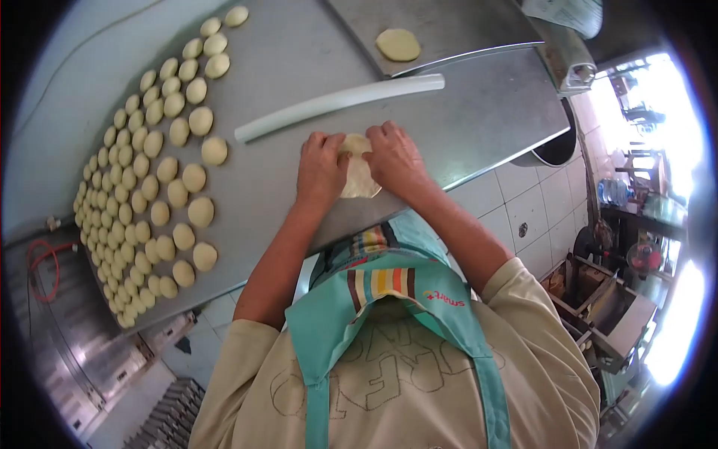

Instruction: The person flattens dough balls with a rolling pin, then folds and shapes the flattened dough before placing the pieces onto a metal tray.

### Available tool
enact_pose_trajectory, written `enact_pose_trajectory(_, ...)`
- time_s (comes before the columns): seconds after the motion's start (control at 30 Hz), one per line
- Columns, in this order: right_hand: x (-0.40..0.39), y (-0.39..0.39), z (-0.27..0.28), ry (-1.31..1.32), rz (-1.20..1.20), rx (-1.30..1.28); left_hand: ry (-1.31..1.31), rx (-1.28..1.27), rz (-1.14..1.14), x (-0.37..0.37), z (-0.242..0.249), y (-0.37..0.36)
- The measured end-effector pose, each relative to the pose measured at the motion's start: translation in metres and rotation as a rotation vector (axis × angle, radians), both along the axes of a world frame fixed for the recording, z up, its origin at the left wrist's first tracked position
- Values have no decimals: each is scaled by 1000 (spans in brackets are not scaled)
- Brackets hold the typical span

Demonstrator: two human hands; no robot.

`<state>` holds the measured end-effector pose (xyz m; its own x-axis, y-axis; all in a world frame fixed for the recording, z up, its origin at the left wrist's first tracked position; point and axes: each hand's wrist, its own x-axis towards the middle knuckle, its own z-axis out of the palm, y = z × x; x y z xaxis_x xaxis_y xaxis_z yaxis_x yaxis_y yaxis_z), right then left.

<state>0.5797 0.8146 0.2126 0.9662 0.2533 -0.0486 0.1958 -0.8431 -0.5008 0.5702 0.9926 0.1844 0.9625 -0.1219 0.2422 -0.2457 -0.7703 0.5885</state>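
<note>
A flattened piece of dough (361, 182) lies on the metal table near its front edge, between my two hands. My left hand (323, 166) grips the dough's left side with curled fingers. On the opposite side, my right hand (393, 156) has its fingers bent over the dough's edge. The far part of the dough looks folded or bunched between the fingers; the fingertips partly hide it. Just beyond both hands, a long white tube (340, 107) rests diagonally on the table, touching neither hand.
Many round dough balls (214, 151) cover the left side of the metal table (258, 179). A flat dough disc (398, 45) sits on a raised metal sheet (456, 30) at the back. Wooden boxes (598, 299) stand on the right, beyond the tiled floor (516, 202).
</note>
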Motion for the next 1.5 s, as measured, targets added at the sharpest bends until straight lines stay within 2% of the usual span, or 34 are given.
enact_pose_trajectory(0.13, 2, -7, 0, -94, 33, 88, 250, -83, -75, 16, 6, 14)
enact_pose_trajectory(0.23, -3, 0, 7, 40, -99, 178, 77, -73, -38, 8, 6, 8)
enact_pose_trajectory(0.33, 3, 4, 1, 160, -60, 21, 227, -28, -165, 12, 13, 11)
enact_pose_trajectory(0.43, -3, -3, -4, -53, 24, 146, 170, -88, -264, 21, 7, 24)
enact_pose_trajectory(0.53, -13, 0, 2, 12, -112, 242, 135, -59, -162, 8, 9, 23)
enact_pose_trajectory(0.63, -4, 1, -6, 62, -22, 94, 168, -17, -263, 11, 11, 27)
enact_pose_trajectory(0.73, -6, -5, -2, -88, 56, 254, 123, -90, -324, 13, 12, 33)
enact_pose_trajectory(0.83, -6, -20, 30, 260, 84, 505, 403, -293, -278, 6, 35, 37)
enact_pose_trajectory(0.93, 3, -41, 27, 366, 160, 696, 535, -412, -288, 6, 60, 33)
enact_pose_trajectory(1.03, 17, -62, 45, 646, 132, 927, 548, -441, -296, 13, 91, 17)
enact_pose_trajectory(1.13, 41, -92, 79, 666, 122, 1027, 554, -581, -299, 35, 120, -8)
enact_pose_trajectory(1.23, 86, -134, 105, 514, 156, 1004, 395, -595, -312, 75, 149, -53)
enact_pose_trajectory(1.33, 151, -184, 118, 337, 198, 873, 218, -503, -282, 131, 154, -106)
enact_pose_trajectory(1.5, 252, -236, 106, 117, 186, 592, 338, -550, -139, 225, 127, -178)
